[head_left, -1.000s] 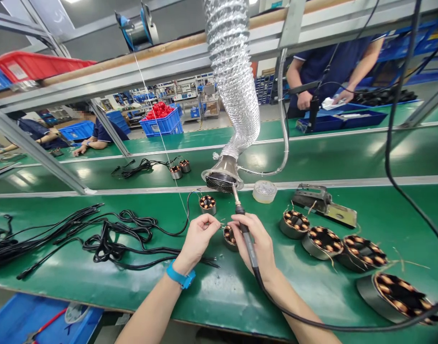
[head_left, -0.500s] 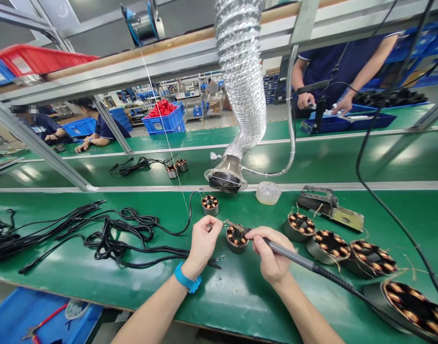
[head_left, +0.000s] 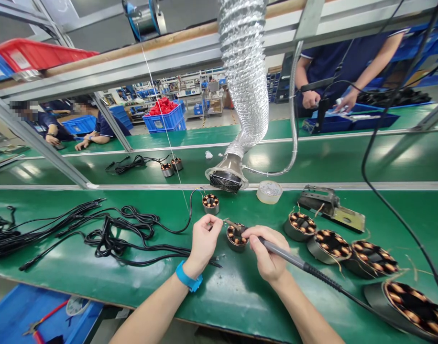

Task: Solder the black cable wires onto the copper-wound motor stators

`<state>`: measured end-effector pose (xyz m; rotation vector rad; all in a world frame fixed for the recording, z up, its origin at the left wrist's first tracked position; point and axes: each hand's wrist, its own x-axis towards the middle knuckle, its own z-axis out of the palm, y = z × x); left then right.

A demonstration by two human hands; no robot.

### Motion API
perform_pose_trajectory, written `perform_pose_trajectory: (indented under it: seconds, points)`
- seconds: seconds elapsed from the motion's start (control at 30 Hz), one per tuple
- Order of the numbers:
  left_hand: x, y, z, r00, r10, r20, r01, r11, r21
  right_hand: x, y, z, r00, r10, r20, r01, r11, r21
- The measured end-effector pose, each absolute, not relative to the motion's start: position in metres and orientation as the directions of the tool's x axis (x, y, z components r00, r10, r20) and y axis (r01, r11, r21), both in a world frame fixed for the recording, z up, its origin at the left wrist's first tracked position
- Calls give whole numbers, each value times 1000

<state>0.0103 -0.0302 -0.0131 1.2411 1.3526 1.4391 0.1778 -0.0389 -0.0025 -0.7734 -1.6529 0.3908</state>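
My right hand (head_left: 269, 251) grips a grey soldering iron (head_left: 285, 253) like a pen, its tip slanting left over a motor stator (head_left: 236, 237) with copper windings. Thin solder wire (head_left: 164, 117) runs down from a spool (head_left: 145, 21) on the overhead rail to my left hand (head_left: 207, 234), whose thumb and forefinger are pinched together. The pinch sits just left of the iron's tip, near the stator's fine lead ends. Behind my left hand stands another stator (head_left: 211, 204), joined to a black cable. What the tip touches is too small to make out.
Black cables (head_left: 122, 234) lie to the left. Several stators (head_left: 329, 246) line the right side, near a metal iron stand (head_left: 332, 208). A fume duct (head_left: 244, 81) hangs ahead, beside a tape roll (head_left: 269, 192). A co-worker (head_left: 348, 71) handles parts across the bench.
The iron and my right hand have shifted very slightly left. My left hand keeps its pinch beside the stator. The view has moved a little.
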Motion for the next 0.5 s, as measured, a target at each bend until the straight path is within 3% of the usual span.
perform_pose_trajectory:
  seconds: [0.5]
  points:
    - [11, -29, -15, -205, 970, 128, 68, -117, 991, 177, -38, -10, 8, 745, 667, 197, 653, -732]
